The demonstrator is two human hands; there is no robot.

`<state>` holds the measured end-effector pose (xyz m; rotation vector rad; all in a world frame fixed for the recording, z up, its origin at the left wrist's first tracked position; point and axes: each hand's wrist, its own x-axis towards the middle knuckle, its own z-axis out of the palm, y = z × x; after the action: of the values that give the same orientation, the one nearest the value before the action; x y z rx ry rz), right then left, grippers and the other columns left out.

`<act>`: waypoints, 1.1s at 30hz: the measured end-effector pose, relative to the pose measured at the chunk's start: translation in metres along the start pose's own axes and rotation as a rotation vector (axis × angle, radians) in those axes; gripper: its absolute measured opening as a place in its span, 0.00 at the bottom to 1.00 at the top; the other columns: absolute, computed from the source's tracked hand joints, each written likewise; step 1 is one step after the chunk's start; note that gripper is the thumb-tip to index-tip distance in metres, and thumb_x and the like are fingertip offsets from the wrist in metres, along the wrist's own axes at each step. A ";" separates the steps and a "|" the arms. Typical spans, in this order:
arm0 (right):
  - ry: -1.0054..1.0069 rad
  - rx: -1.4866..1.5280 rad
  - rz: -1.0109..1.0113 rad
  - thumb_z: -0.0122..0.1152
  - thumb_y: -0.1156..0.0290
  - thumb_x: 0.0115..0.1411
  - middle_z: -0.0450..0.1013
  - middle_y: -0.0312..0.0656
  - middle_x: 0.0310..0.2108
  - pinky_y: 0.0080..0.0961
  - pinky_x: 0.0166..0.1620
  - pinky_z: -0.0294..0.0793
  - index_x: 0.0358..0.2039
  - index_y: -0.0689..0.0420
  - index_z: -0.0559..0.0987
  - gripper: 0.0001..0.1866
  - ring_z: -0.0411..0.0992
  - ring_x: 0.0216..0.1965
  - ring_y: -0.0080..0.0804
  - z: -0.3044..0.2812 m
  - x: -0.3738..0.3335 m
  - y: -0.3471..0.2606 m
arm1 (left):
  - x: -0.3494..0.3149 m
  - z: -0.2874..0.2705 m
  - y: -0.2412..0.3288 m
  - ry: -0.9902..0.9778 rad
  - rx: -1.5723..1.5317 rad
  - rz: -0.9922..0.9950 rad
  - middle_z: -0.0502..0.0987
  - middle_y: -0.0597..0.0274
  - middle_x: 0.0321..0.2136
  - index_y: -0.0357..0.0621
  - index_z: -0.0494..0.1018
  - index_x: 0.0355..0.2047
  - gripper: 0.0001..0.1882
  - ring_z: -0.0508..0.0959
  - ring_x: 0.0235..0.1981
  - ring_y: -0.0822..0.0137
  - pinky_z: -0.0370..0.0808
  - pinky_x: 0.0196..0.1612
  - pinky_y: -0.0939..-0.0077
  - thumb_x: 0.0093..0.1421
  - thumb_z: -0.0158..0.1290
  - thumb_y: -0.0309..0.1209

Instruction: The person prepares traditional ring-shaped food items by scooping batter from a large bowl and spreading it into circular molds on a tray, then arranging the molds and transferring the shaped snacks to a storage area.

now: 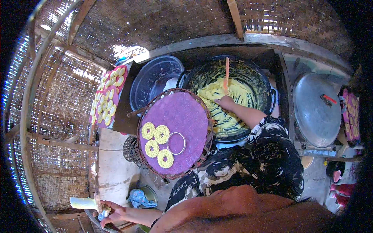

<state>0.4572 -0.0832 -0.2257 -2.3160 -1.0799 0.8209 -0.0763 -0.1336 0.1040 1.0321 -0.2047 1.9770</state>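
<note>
My right hand (pixel 226 103) reaches into a big dark basin (pixel 248 66) and is closed at the yellow dough (pixel 217 91), its fingertips partly buried in it. An orange stick-like handle (pixel 227 73) stands up from the dough beside it. At the lower left, my left hand (pixel 112 213) is closed around a pale tool with a flat, yellow-smeared blade (pixel 83 203); its lower part is hidden by my fingers. Between my hands, a round woven tray (pixel 211 143) carries a purple sheet (pixel 178 112) with several yellow dough rings (pixel 162 134) and a thin hoop (pixel 184 147).
A blue-grey tub (pixel 140 87) stands behind the tray. Pink sheets with yellow pieces (pixel 105 103) lie at left. A large metal lid (pixel 316 108) with a red-wrapped handle is at right. Below the tray are a wicker basket (pixel 133 151) and a blue plastic bag (pixel 139 198).
</note>
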 end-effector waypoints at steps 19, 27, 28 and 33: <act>-0.209 0.792 -0.414 0.53 0.60 0.52 0.61 0.27 0.14 0.10 0.12 0.48 0.41 0.62 0.73 0.20 0.53 0.10 0.12 -0.187 -0.143 -0.111 | 0.012 -0.065 0.023 -0.080 0.728 -0.063 0.68 0.56 0.38 0.39 0.64 0.42 0.23 0.67 0.41 0.57 0.66 0.46 0.54 0.50 0.51 0.40; -0.691 0.768 -0.746 0.59 0.45 0.42 0.58 0.30 0.11 0.13 0.12 0.47 0.35 0.71 0.71 0.36 0.52 0.09 0.15 -0.140 -0.189 -0.213 | 0.007 0.009 -0.132 -0.414 0.915 -0.749 0.73 0.57 0.29 0.43 0.69 0.37 0.17 0.74 0.31 0.63 0.71 0.34 0.73 0.50 0.49 0.39; -0.739 0.761 -0.781 0.58 0.48 0.45 0.59 0.31 0.11 0.14 0.12 0.47 0.34 0.71 0.71 0.33 0.53 0.10 0.15 -0.137 -0.196 -0.225 | 0.004 0.007 -0.145 -0.639 1.214 -0.511 0.73 0.54 0.30 0.43 0.68 0.38 0.18 0.74 0.32 0.56 0.70 0.37 0.69 0.49 0.50 0.39; -0.191 0.039 -1.527 0.53 0.60 0.53 0.68 0.38 0.18 0.24 0.27 0.65 0.36 0.59 0.75 0.16 0.67 0.23 0.28 -0.154 -0.194 -0.255 | 0.013 0.029 -0.126 -0.716 1.296 -0.452 0.72 0.49 0.31 0.42 0.68 0.38 0.23 0.72 0.35 0.50 0.69 0.37 0.65 0.42 0.52 0.39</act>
<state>0.3281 -0.1093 0.1044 -0.7858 -2.2693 0.3549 0.0334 -0.0631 0.1036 2.3011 0.9753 1.0972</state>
